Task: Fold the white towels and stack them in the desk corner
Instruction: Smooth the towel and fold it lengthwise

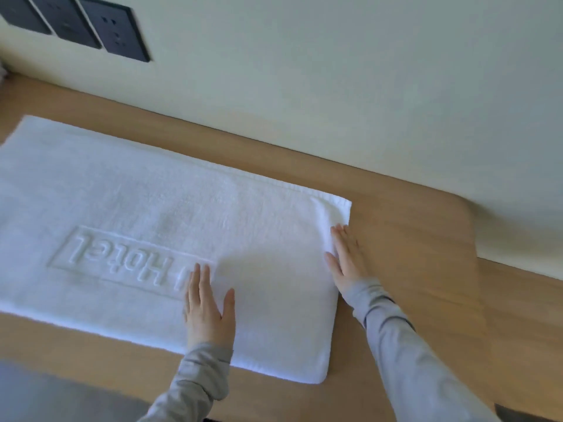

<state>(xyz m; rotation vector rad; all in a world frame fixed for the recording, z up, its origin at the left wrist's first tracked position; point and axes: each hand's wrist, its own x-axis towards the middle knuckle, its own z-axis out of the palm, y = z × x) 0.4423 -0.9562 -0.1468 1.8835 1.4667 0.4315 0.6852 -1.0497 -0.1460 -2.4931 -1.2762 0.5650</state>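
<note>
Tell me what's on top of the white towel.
Only both hands: left hand flat on the embossed lettering, right hand touching the right edge of the towel. The desk beneath it is hidden.

From my station I count one flat white terry towel (pixel 137 193) with one embossed "Hotel" panel, one light brown wooden table (pixel 411 269), three dark rectangular wall sockets (pixel 73 19) in a row, two bare hands, a left hand (pixel 207 309) and a right hand (pixel 347 260), and two grey fabric sleeves (pixel 411 360)
</note>
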